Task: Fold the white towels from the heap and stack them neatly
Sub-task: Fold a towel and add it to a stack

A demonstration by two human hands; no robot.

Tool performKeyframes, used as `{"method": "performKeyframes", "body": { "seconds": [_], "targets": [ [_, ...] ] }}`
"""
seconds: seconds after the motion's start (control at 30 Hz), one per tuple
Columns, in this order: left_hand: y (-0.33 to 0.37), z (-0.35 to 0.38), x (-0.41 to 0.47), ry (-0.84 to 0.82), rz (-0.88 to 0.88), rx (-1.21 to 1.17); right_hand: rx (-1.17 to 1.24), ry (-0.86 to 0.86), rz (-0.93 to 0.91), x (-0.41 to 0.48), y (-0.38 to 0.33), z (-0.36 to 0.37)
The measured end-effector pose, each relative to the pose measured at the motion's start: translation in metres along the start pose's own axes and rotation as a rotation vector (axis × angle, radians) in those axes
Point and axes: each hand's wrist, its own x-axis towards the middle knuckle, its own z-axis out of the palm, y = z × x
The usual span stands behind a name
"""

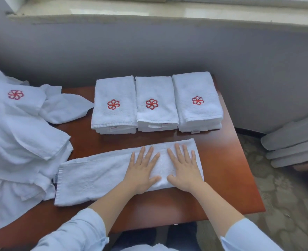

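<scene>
A long white towel [95,174], folded into a strip, lies across the near part of the brown table [231,171]. My left hand [142,169] and my right hand [184,167] press flat on its right end, fingers spread and straight, side by side. Behind them stand three stacks of folded white towels with red flower logos: left stack [115,104], middle stack [155,104], right stack [197,102]. A heap of unfolded white towels [17,138] covers the table's left side.
A grey wall [149,48] runs right behind the table under a window sill. Several grey flat pieces [294,142] lean at the right over patterned carpet [285,196]. The table's right edge lies close to the right stack.
</scene>
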Motion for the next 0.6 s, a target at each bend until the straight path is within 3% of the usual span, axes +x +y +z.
{"method": "performKeyframes", "body": {
  "seconds": [0.3, 0.6],
  "targets": [
    [0.013, 0.004, 0.006, -0.076, 0.015, 0.044, 0.002, -0.059, 0.004, -0.002, 0.016, -0.004],
    [0.076, 0.005, 0.036, -0.077, 0.079, 0.052, -0.009, -0.113, 0.043, -0.028, 0.084, -0.014]
  ]
}}
